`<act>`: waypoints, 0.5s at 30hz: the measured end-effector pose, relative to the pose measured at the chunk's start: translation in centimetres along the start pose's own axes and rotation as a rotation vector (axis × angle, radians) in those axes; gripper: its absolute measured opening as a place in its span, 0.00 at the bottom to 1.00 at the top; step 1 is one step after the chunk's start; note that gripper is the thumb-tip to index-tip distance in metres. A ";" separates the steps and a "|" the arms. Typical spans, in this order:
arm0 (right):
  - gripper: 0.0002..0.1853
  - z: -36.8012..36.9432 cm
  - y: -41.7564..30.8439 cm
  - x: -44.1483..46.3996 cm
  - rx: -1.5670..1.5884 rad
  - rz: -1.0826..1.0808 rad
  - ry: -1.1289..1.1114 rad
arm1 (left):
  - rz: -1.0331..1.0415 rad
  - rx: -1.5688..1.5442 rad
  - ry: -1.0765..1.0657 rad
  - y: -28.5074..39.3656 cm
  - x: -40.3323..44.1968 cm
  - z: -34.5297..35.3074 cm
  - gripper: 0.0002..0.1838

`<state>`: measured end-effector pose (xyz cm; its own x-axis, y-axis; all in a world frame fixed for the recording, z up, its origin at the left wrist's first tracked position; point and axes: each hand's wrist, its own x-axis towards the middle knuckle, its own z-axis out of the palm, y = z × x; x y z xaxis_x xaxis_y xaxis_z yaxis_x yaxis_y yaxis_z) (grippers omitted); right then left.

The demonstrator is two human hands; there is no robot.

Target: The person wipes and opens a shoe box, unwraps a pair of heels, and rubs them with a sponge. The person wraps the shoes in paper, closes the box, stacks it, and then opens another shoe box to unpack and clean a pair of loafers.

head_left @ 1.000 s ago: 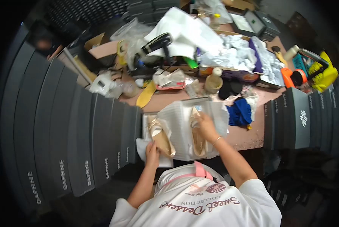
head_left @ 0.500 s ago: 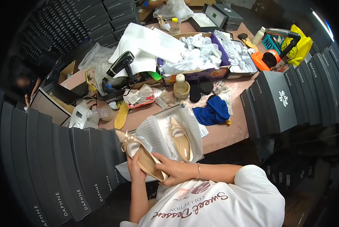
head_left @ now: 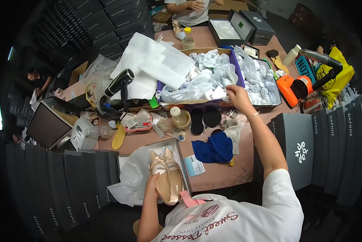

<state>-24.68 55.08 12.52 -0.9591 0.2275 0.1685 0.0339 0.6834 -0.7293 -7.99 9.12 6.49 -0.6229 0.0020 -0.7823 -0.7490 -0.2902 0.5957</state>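
My left hand (head_left: 152, 184) grips a beige pointed shoe with a bow (head_left: 163, 181) by its side, above an open shoebox (head_left: 175, 144) lined with white tissue paper (head_left: 128, 180). A second beige shoe (head_left: 173, 163) shows partly behind it, close alongside. My right hand (head_left: 238, 98) is reached forward at the front right edge of a purple-edged box (head_left: 239, 72) full of crumpled white paper wads (head_left: 213, 76). Its fingers are bent together; what they hold, if anything, is too small to make out.
A blue cloth (head_left: 214, 148), a label card (head_left: 194, 165) and a glue jar (head_left: 180, 118) lie ahead. A hair dryer (head_left: 118, 86) stands left of the paper box. Dark shoeboxes (head_left: 292, 149) line both sides. A co-worker (head_left: 189, 10) is across the table.
My right hand has let go of the shoe and moved forward to the box of paper wads. The shoe in my left hand has moved over the open shoebox, beside the other shoe.
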 end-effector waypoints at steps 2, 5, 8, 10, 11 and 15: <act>0.14 2.6 6.7 5.4 -0.180 -0.032 -0.033 | 0.007 0.009 0.016 -0.3 0.0 0.4 0.20; 0.15 7.2 13.8 11.5 -0.738 -0.127 -0.112 | 0.020 0.039 0.043 -0.5 0.1 0.7 0.20; 0.16 8.1 13.5 12.6 -0.764 0.014 -0.250 | 0.015 -0.024 0.070 -1.2 0.8 0.3 0.20; 0.17 7.8 12.2 11.6 -0.795 0.166 -0.393 | -0.002 -0.068 0.096 -2.0 0.7 0.1 0.21; 0.17 7.3 11.7 11.2 -0.790 0.164 -0.413 | -0.011 -0.083 0.111 -2.3 0.5 0.1 0.21; 0.21 3.5 10.8 10.8 0.063 0.066 -0.060 | 0.013 -0.015 0.195 -1.8 -0.6 1.9 0.21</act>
<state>-35.65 62.44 4.16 -0.9706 0.2272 0.0799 0.0818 0.6231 -0.7778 -6.69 11.46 6.28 -0.5756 -0.1869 -0.7961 -0.7369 -0.3035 0.6041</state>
